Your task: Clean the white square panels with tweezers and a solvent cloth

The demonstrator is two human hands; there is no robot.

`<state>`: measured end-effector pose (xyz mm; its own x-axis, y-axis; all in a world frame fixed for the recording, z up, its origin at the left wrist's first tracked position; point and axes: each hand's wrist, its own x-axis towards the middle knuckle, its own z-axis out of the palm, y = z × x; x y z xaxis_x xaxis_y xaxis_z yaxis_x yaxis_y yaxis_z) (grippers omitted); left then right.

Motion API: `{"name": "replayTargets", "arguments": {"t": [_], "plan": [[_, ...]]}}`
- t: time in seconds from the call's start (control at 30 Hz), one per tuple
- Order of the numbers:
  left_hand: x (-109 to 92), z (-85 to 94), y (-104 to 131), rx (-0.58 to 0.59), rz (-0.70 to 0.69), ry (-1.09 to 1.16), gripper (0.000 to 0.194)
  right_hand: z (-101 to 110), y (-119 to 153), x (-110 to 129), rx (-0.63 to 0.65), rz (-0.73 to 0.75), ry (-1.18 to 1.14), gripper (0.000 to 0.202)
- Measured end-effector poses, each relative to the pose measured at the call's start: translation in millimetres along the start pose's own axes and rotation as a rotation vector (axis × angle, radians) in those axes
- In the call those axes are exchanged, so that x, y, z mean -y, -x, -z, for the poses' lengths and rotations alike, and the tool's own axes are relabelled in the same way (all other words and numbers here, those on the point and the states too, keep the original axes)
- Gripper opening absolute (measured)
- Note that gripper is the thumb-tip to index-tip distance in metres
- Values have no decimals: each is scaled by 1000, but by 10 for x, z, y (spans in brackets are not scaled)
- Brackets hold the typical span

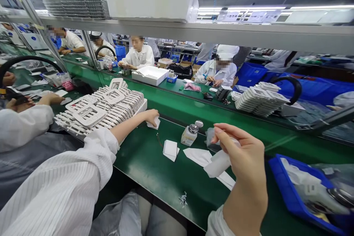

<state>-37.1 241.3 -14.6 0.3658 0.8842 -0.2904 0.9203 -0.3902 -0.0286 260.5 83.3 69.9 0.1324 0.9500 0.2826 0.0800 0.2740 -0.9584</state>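
Reaching to the far side of the green table, my left hand [151, 116] has its fingers closed on a small stack of white cards [155, 123]. My right hand [243, 155] is raised at the right, its fingers bent around a white wipe [218, 164] that hangs down from the palm. Between the hands lies another small pile of white cards [170, 149]. Behind it stands a dispenser bottle [189, 136] with a metal top. A flat white wipe [196, 155] lies on the table below my right hand.
White plastic frames [110, 105] fill a box at the left, close to my left forearm. A blue bin [287, 188] with a bottle stands at the right. Small scraps [183, 200] lie near the front edge. Co-workers sit at the left and across the line, under a shelf [221, 31].
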Motion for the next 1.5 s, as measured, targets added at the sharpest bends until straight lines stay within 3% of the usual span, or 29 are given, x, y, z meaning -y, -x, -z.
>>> {"name": "replayTargets", "arguments": {"t": [0.13,0.3,1.0,1.5], "plan": [[12,-208,-163,10,-23,73,36,-3,22,1,15,59,61,24],[80,-287,-210,32,-29,159,37,38,29,-3,-24,118,99,22],[-90,-264,-307,153,57,199,38,0,65,12,18,195,161,17],[-236,-213,-491,123,491,225,41,69,67,33,-62,205,203,16]]}}
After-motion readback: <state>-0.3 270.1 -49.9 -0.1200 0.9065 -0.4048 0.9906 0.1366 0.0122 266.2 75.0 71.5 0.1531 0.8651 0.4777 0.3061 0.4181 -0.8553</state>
